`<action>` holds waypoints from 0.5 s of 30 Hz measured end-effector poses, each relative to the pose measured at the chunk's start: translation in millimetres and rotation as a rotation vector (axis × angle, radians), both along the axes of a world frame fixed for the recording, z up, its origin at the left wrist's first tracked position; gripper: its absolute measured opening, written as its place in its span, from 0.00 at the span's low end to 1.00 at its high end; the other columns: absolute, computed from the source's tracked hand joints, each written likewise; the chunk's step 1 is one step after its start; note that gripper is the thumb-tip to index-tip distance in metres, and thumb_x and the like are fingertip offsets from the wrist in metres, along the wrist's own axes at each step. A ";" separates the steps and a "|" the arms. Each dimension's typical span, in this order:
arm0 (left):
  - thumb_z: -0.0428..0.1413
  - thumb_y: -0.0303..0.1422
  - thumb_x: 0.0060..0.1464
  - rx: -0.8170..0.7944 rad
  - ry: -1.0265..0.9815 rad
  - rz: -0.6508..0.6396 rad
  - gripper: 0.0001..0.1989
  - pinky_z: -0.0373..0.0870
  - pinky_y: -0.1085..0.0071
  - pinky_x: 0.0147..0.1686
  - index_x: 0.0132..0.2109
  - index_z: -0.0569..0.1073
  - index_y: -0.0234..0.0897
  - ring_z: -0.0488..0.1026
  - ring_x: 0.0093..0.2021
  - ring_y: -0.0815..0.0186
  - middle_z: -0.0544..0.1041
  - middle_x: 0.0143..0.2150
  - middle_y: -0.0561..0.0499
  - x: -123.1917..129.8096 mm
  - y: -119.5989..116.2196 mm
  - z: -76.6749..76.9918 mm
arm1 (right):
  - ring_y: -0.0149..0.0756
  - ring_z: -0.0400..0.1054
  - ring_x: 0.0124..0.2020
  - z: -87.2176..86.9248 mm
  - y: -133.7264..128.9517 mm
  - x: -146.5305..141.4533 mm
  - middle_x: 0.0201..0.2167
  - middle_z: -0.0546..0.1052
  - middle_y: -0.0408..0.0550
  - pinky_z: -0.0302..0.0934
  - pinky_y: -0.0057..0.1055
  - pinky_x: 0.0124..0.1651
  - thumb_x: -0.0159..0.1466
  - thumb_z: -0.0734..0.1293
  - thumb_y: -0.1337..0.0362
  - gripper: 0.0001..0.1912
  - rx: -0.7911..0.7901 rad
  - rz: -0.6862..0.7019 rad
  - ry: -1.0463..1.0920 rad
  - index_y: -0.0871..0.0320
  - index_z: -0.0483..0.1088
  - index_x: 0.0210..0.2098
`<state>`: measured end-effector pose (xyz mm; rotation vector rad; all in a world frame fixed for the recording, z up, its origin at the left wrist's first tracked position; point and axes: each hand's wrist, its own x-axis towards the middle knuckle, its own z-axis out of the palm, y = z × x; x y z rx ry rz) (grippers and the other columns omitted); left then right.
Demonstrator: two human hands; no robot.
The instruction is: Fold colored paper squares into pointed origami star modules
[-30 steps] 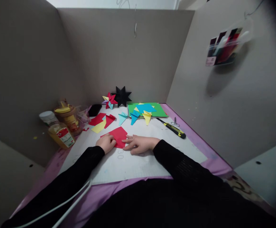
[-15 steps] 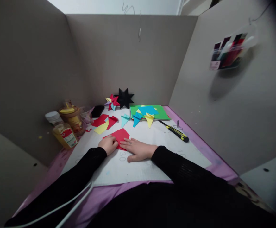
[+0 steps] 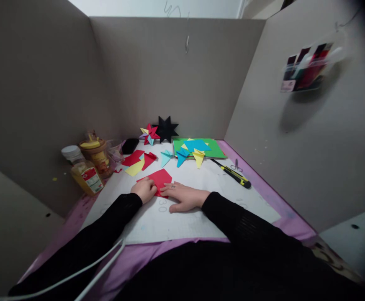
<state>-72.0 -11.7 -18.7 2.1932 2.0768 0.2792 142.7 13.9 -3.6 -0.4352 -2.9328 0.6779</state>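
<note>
A sheet of red paper (image 3: 161, 177), partly folded, lies on the white board in front of me. Its left edge is under my left hand (image 3: 145, 190), whose fingers are curled down and closed on the paper. My right hand (image 3: 184, 196) rests flat over the lower right part of the sheet, fingers stretched out, a ring on one of them. Both hands hide the lower edge of the paper, so the fold there is hard to make out. Just beyond are a folded red piece (image 3: 149, 160), a light blue one (image 3: 166, 158), a blue one (image 3: 181, 156) and a yellow one (image 3: 199, 157).
A yellow-black utility knife (image 3: 234, 175) and small scissors (image 3: 237, 165) lie at right. Green paper (image 3: 215, 148) is stacked behind. Paper stars (image 3: 166, 128) lean at the back wall. Jars (image 3: 86, 175) and a phone (image 3: 130, 146) stand left. A white cable (image 3: 104, 267) crosses my left sleeve.
The whole view has shifted slightly. My right fingers sit almost the same on the red paper, and my left hand keeps its place at the sheet's left edge.
</note>
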 end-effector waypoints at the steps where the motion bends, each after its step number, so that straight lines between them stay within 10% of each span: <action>1: 0.45 0.37 0.53 0.001 0.000 0.001 0.13 0.60 0.70 0.30 0.29 0.71 0.39 0.69 0.34 0.63 0.71 0.35 0.49 -0.1 0.0 -0.3 | 0.49 0.44 0.64 0.3 0.1 0.2 0.62 0.57 0.55 0.37 0.50 0.62 0.58 0.65 0.50 0.36 0.000 0.000 -0.002 0.56 0.53 0.61; 15: 0.44 0.37 0.54 0.024 -0.009 -0.025 0.13 0.59 0.69 0.30 0.29 0.70 0.39 0.69 0.35 0.63 0.71 0.34 0.49 -1.1 -1.5 -1.3 | 0.51 0.45 0.64 -2.5 -0.2 -3.0 0.62 0.54 0.62 0.43 0.47 0.61 0.58 0.62 0.47 0.38 0.094 -0.011 -0.014 0.62 0.53 0.61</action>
